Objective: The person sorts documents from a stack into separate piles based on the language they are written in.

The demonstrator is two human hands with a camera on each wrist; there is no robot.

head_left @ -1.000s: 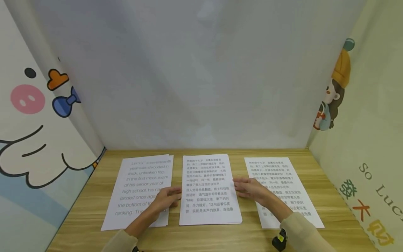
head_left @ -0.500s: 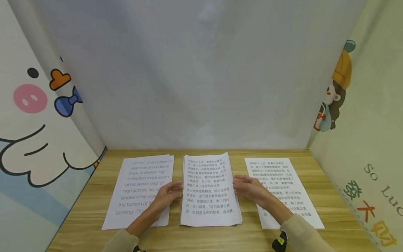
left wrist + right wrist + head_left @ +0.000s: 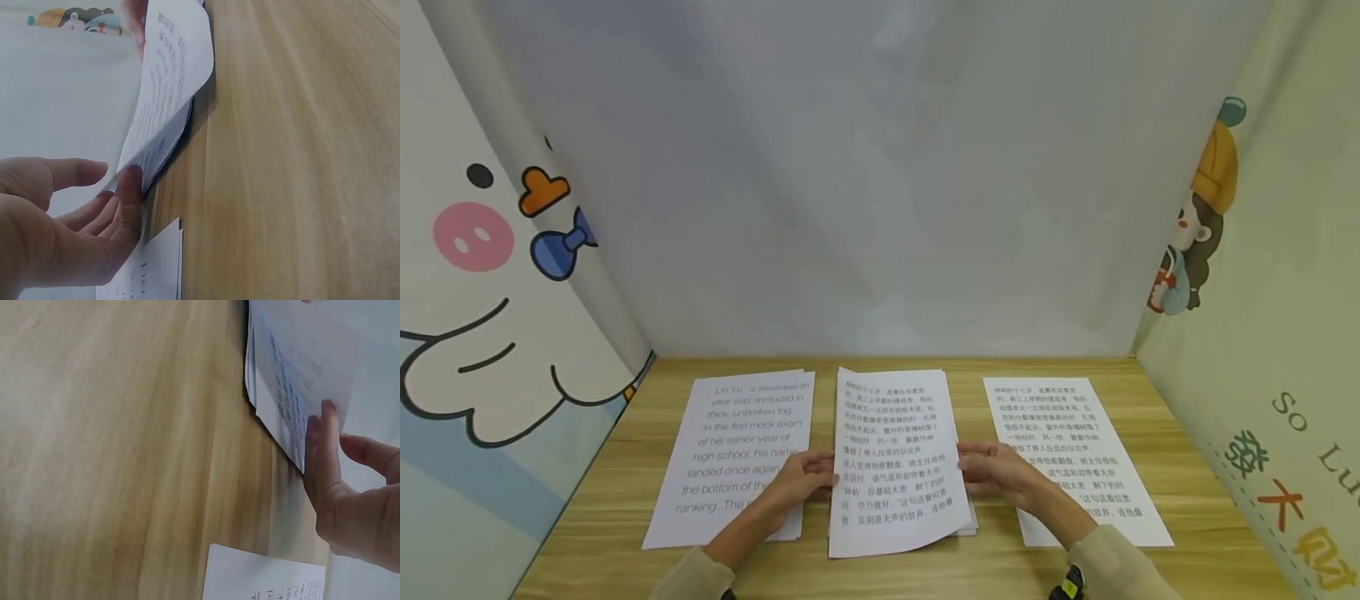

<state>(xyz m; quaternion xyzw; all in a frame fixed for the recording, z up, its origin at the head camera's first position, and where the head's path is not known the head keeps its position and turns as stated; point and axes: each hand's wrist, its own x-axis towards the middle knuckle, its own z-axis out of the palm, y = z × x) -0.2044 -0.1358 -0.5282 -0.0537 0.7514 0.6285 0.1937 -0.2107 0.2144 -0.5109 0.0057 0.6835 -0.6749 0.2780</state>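
Three stacks of printed paper lie on a wooden table. My left hand pinches the left edge of the top sheet of the middle stack. My right hand pinches the same sheet's right edge. The sheet is lifted off the stack and bows, its near corner hanging toward me. In the left wrist view my left fingers hold the raised sheet above the stack. In the right wrist view my right fingers grip the sheet from its edge.
A stack with English text lies left of the middle one, and a stack with Chinese text lies to the right. A grey backdrop closes the back. Cartoon-printed walls stand at both sides.
The top sheet of the middle stack has come up off the pile and slid toward me between both hands. Both hands moved slightly nearer.
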